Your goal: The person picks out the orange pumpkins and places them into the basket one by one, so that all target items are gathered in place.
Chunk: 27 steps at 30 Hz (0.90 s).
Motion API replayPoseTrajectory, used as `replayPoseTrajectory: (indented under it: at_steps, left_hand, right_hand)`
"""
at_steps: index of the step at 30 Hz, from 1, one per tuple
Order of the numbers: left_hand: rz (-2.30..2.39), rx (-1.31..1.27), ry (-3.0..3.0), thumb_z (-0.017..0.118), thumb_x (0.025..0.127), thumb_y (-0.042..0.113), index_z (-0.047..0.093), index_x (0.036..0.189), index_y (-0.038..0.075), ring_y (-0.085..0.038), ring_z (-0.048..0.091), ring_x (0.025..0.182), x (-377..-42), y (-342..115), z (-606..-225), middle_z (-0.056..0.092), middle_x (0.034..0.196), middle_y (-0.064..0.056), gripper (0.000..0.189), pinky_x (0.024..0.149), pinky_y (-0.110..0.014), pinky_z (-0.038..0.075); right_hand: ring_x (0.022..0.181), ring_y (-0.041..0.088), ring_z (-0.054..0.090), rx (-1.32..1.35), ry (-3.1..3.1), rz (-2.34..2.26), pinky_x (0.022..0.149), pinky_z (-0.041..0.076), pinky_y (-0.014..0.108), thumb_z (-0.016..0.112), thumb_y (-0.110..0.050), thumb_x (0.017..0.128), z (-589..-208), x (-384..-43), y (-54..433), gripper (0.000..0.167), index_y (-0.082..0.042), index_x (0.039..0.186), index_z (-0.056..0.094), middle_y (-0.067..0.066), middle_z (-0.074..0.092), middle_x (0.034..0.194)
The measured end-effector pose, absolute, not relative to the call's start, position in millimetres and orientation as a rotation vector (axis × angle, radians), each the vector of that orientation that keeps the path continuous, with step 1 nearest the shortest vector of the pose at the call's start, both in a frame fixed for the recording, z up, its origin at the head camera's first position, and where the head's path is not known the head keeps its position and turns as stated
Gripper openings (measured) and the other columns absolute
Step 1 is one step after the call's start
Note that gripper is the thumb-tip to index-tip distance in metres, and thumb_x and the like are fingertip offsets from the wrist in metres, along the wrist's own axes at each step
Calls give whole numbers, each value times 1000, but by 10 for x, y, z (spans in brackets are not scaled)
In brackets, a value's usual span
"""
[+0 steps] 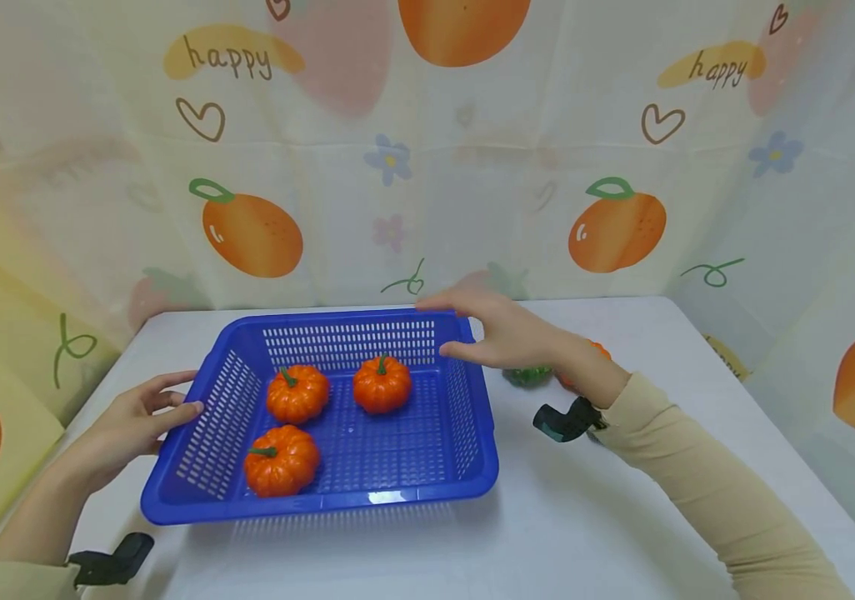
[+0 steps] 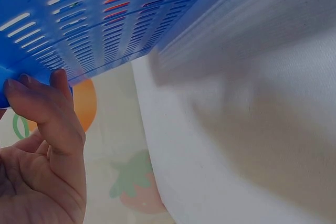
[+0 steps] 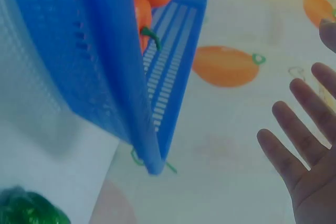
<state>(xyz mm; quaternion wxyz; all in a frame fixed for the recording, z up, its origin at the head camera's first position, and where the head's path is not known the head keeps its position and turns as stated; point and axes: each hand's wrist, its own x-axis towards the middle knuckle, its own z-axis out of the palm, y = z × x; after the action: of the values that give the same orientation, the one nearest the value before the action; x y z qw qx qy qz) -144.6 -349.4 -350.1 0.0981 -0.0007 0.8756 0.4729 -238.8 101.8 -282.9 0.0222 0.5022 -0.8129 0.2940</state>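
A blue plastic basket (image 1: 322, 502) with slotted walls sits in front of me. Three small orange pumpkins (image 1: 282, 463) with green stems lie inside it, two toward the left and one near the back wall. At the basket's left side, my left hand (image 1: 127, 423) grips the rim, its thumb on top and its fingers (image 2: 39, 103) bent against the outside. My right hand (image 1: 506, 329) is by the back right corner, overlapping the rim in the head view. Seen from the right wrist, its fingers (image 3: 299, 135) are straight and spread, apart from the basket.
A glossy green item (image 1: 527, 377) lies on the white table (image 1: 547, 517) right of the basket. Something orange (image 1: 567, 382) beside it is partly covered by my right forearm. A fruit-printed cloth (image 1: 465, 208) hangs behind the table.
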Motion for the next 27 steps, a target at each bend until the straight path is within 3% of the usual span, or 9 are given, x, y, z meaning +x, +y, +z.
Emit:
replayPoseTrajectory:
  at_steps: [14,27]
  left_hand:
    - [1415,-10,2583,55,93,29,18,144,-2,-16,62,72,-1443,-3496,-3507,53,93,-6,70,65,-35,55]
    - [1403,-13,2590,55,93,29,18,144,-1,-16,62,71,-1447,-3496,-3509,53,93,-7,70,65,-35,55]
  right_hand:
    - [126,16,41,1363,-2645,975,97,41,47,63,-27,87,-2881,-2515,1501,55,-28,137,41,-6,42,140]
    - [127,26,40,1086,-2782,1027,101,37,49,62,-22,88,-3076,-2653,1993,56,-16,139,40,6,39,141]
